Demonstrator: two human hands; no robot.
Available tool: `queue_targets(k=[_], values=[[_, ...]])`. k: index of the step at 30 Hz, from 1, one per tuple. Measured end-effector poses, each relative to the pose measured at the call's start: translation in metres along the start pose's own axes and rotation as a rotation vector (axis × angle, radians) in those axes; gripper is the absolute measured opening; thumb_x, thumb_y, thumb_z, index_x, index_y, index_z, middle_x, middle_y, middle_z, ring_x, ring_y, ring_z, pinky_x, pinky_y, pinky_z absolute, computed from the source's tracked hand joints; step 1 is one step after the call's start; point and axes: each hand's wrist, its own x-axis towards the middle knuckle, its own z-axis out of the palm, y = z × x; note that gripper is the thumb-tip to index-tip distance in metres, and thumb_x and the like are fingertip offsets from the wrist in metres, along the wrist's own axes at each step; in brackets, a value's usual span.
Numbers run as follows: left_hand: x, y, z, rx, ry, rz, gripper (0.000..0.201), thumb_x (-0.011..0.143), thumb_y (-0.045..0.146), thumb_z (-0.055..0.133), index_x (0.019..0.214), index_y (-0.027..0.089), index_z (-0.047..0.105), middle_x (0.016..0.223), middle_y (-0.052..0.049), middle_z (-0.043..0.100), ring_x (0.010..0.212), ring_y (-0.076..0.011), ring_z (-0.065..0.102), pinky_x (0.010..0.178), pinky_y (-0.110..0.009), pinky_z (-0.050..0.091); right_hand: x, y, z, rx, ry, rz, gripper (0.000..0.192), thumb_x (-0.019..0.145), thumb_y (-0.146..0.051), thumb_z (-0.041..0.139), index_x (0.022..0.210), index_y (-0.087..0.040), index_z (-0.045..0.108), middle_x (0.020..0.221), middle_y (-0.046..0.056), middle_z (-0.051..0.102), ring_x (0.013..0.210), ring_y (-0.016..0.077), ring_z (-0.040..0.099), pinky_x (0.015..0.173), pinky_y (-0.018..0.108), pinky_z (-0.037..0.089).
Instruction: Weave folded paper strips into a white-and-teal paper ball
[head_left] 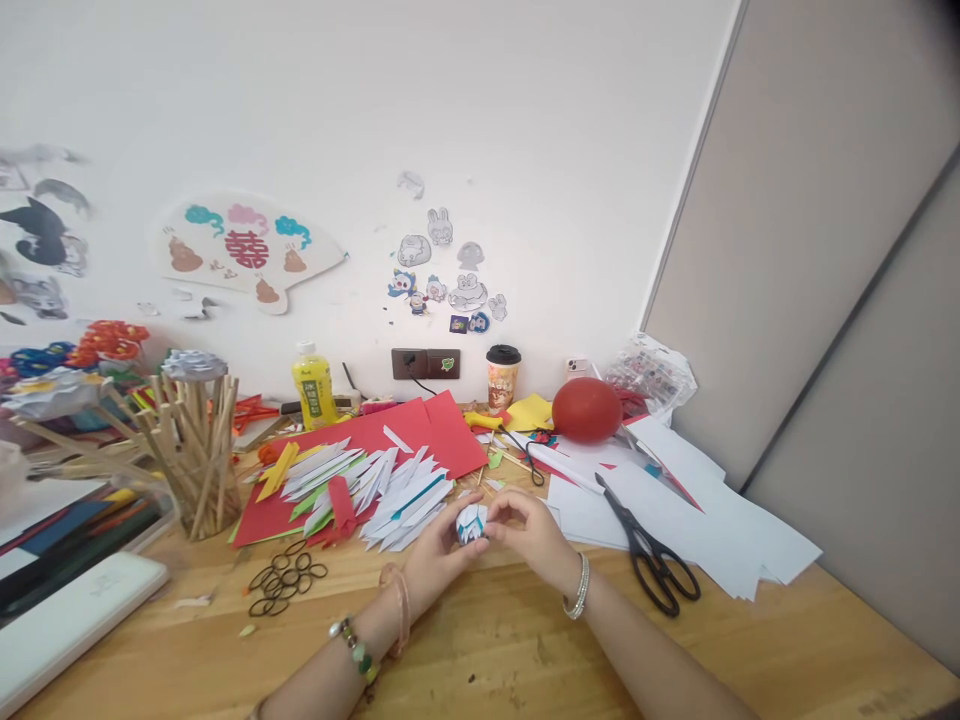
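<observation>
- left hand (442,545): thumb and fingers closed around a small folded paper piece (472,522), white with blue; grip evident.
- right hand (534,530): fingertips at the right edge of the same piece; cannot tell whether they pinch it or merely touch.
- position of piece: between both hands, over the near part of the wooden table (495,650).
- paper strips (409,500): heaped beyond the left hand, mostly white, some green, yellow and red, partly over red sheets (456,432).
- black bands (289,578): loose cluster, left of the left hand.
- black scissors (645,545): right of the right hand, tip over white sheets (739,525).
</observation>
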Motion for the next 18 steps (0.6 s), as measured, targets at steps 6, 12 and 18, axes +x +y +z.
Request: queue_targets(k=[6, 12, 18], values=[[0.000, -0.001, 0.001, 0.011, 0.018, 0.028, 0.051, 0.068, 0.038, 0.063, 0.113, 0.017, 0.053, 0.120, -0.010, 0.055, 0.113, -0.0243, 0.048, 0.097, -0.038, 0.037, -0.002, -0.004, 0.000, -0.064, -0.006, -0.046, 0.009, 0.077, -0.027, 0.057, 0.071, -0.020, 0.058, 0.076, 0.001, 0.053, 0.076, 0.0150, 0.051, 0.071, 0.027, 0.042], [-0.002, -0.010, 0.001, 0.087, 0.027, 0.020, 0.048, 0.072, 0.031, 0.061, 0.117, 0.017, 0.049, 0.124, -0.009, 0.052, 0.115, -0.0224, 0.046, 0.099, -0.036, 0.035, -0.005, -0.007, 0.002, -0.287, 0.028, -0.197, 0.010, 0.082, -0.023, 0.049, 0.075, -0.021, 0.056, 0.078, 0.002, 0.054, 0.081, 0.0175, 0.049, 0.074, 0.031, 0.039], [-0.004, -0.006, 0.002, 0.147, 0.048, 0.029, 0.046, 0.072, 0.032, 0.060, 0.116, 0.019, 0.051, 0.121, -0.007, 0.054, 0.111, -0.0221, 0.049, 0.093, -0.033, 0.040, -0.006, -0.005, 0.005, -0.309, 0.044, -0.148, 0.011, 0.084, -0.025, 0.047, 0.077, -0.020, 0.054, 0.078, 0.002, 0.054, 0.076, 0.0159, 0.050, 0.069, 0.028, 0.041]])
